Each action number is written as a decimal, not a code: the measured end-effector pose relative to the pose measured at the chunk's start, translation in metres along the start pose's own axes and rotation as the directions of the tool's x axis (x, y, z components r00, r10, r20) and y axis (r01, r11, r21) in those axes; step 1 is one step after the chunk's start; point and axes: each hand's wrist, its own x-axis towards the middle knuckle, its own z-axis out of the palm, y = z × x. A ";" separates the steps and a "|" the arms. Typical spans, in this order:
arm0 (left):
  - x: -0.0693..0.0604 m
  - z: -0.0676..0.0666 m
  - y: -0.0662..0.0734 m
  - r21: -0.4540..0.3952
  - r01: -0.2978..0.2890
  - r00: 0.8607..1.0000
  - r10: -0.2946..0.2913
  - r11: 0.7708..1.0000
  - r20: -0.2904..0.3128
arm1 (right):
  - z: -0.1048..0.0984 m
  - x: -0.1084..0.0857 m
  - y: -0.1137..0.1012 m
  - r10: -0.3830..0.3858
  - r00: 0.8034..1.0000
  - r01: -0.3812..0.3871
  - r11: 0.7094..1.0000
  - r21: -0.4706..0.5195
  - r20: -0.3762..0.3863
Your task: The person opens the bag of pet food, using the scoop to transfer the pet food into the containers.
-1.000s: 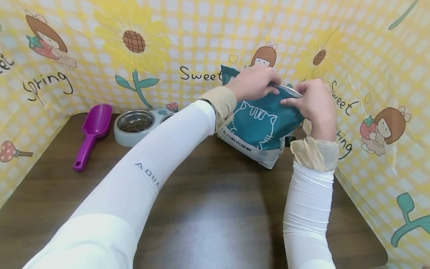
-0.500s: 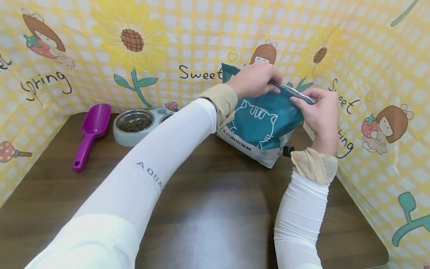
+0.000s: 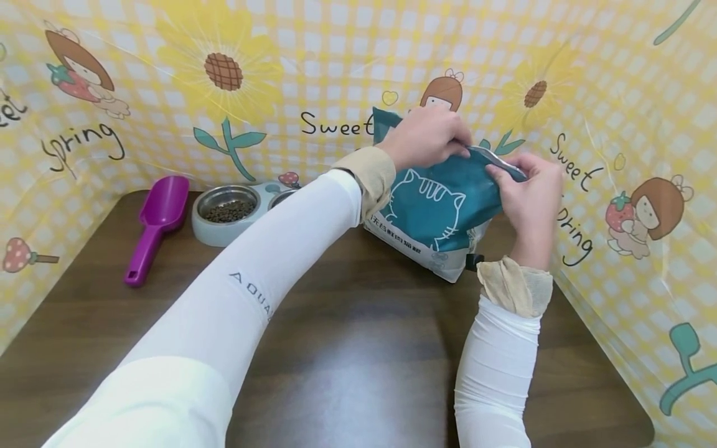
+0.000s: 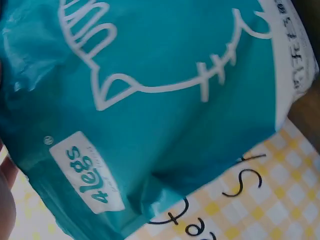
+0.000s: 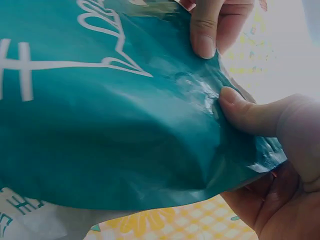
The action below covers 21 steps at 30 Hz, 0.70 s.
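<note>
A teal and white bag [image 3: 426,199] with a white cat outline and a "4legs" label stands upright at the back of the table. My left hand [image 3: 428,137] pinches the middle of its top edge. Thumb in front and fingers behind, my right hand [image 3: 529,196] pinches the top edge near the right corner. In the right wrist view both thumbs press on the teal film [image 5: 150,110], a short way apart. The left wrist view is mostly filled by the bag's front [image 4: 175,125]; little of the left hand shows there.
On the left of the brown table [image 3: 336,348] lies a purple scoop [image 3: 159,214]. Beside it, a grey double bowl [image 3: 224,214] holds brown kibble; my left arm covers part of it. A small black object [image 3: 473,261] sits by the bag. Patterned cloth walls rise behind and at the sides.
My right hand has slid right and slightly down along the bag's top edge, toward the corner, and pinches it there. The left hand keeps its place on the edge.
</note>
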 end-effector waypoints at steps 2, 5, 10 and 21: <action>0.000 -0.003 -0.004 0.001 0.007 0.999 -0.007 1.000 0.031 | 0.002 -0.001 0.000 0.003 1.000 -0.003 1.000 0.011 -0.020; -0.002 -0.011 -0.017 0.037 0.019 0.999 -0.021 0.999 0.047 | 0.007 0.000 -0.003 -0.003 0.999 0.003 1.000 0.020 -0.033; -0.007 -0.018 -0.027 0.125 -0.012 1.000 0.011 0.992 0.002 | 0.011 0.006 -0.009 0.033 0.999 -0.034 0.998 -0.043 -0.027; -0.010 -0.019 -0.030 0.181 0.207 0.973 -0.222 0.961 0.064 | 0.033 0.057 0.016 -0.026 0.997 0.030 0.999 -0.045 0.079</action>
